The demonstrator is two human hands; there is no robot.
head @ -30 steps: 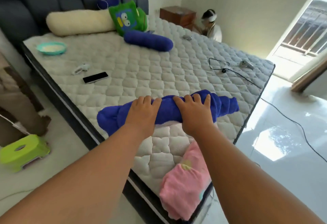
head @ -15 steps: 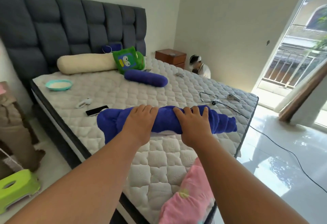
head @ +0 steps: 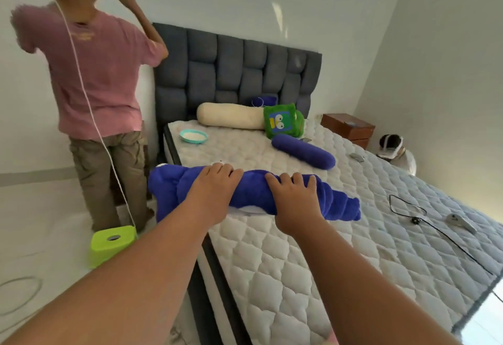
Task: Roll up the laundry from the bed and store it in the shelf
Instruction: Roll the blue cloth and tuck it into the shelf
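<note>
Blue roll (head: 253,195) shifted to bed (head: 272,263) edge, axis left-right, left hand (head: 215,189), right hand (head: 295,203) gripping it

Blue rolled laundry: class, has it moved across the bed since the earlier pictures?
Yes. The blue rolled laundry has shifted left: its end now overhangs the left edge of the mattress, where earlier it lay inside that edge.

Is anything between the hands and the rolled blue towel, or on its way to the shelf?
Nothing between them: the left hand and right hand both grip the rolled blue towel. The shelf is not in view, so that path cannot be judged; a person and a green stool stand beside the bed.
</note>
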